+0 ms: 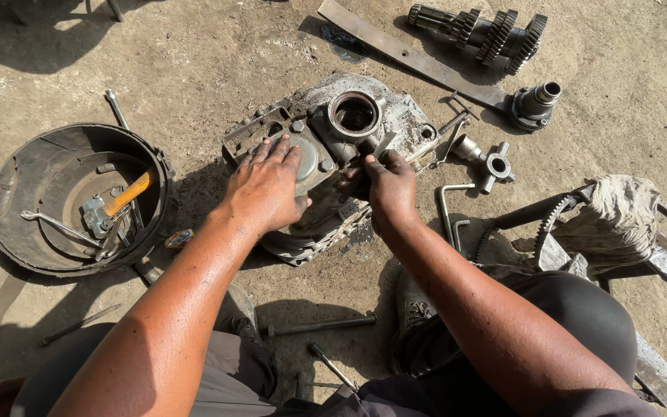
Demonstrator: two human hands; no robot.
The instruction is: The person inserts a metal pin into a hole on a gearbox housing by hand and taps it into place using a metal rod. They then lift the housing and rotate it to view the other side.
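A greasy grey metal gearbox housing [395, 116] lies on the concrete ground, with a round bearing opening [354, 114] on top. My left hand [265, 188] rests flat on its round cover plate [308, 157], fingers spread. My right hand [390, 185] is closed around a small flat metal tool [384, 144] whose tip points at the housing just right of the cover plate.
A round black drum pan [9, 185] at left holds a hammer with an orange handle [129, 193] and wrenches. A gear shaft [488, 35] and flat steel bar [411, 58] lie at the back right. A dirty rag [615, 220], bent rods and loose tools surround my knees.
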